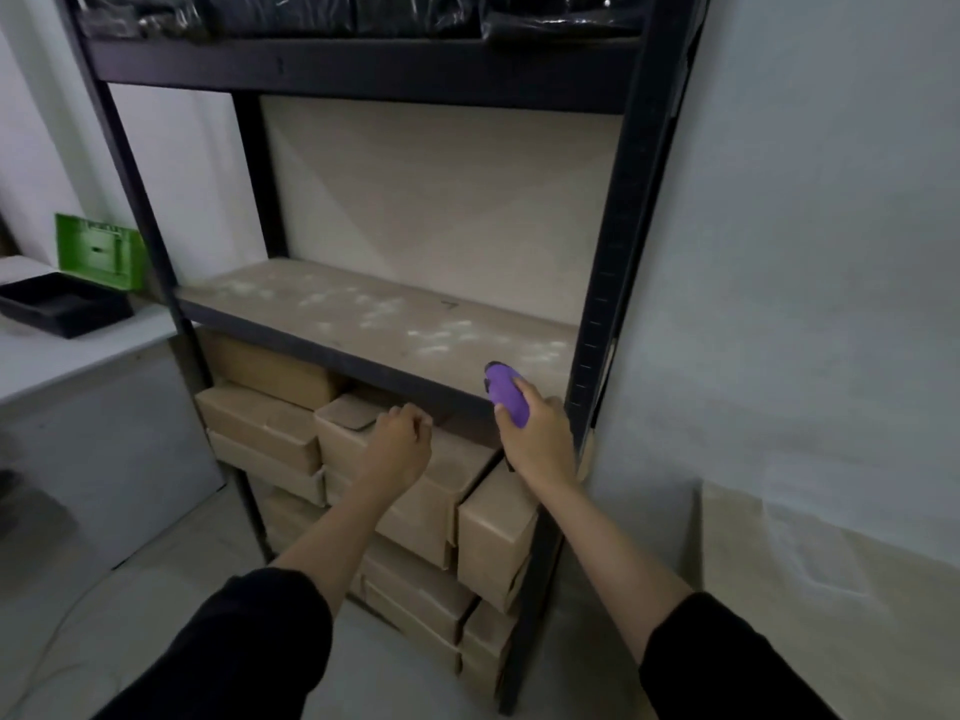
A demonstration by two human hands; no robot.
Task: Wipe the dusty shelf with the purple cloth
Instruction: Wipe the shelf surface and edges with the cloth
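The dusty shelf [363, 309] is a beige board in a black metal rack, with white dust patches spread across it. My right hand [537, 433] grips the bunched purple cloth [506, 389] at the shelf's front right edge, the cloth just reaching over the board. My left hand [400, 441] hovers below the shelf's front edge with its fingers curled and nothing in it, above the cardboard boxes.
Several cardboard boxes [415, 491] are stacked under the shelf. Black bagged items [363, 13] fill the shelf above. The rack's right post [618, 252] stands close to the wall. A black tray [62, 304] and a green box [98, 252] sit on a white table at left.
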